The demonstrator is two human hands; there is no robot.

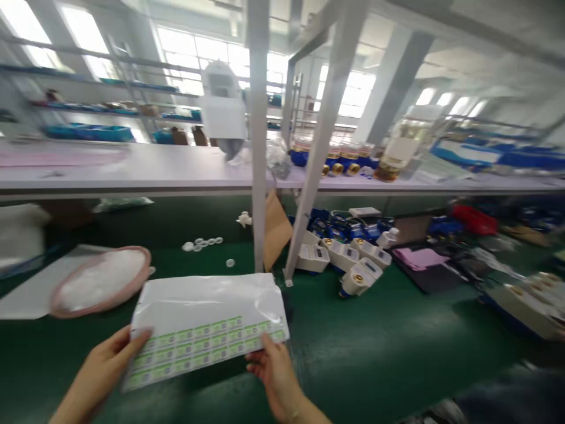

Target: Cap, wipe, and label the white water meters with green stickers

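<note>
A white sheet of green labels [207, 300] is held up over the green bench, tilted toward me. Rows of small green stickers cover its lower part, and its upper part is plain glossy white. My left hand [106, 362] pinches the sheet's left edge, thumb on top. At the lower right edge, my right hand [276, 365] grips it with the thumb on the front and the fingers behind. Behind the sheet to the left lies a round pink-rimmed tray [145, 259] with white material in it.
White rings [203, 242] lie behind the sheet. Metal posts [259, 147] rise from the bench to its right. White and blue meters [342, 256] cluster beyond the posts, near a pink cloth [419, 258]. A shelf [176, 171] runs across the back. At far right, another person's hand is blurred.
</note>
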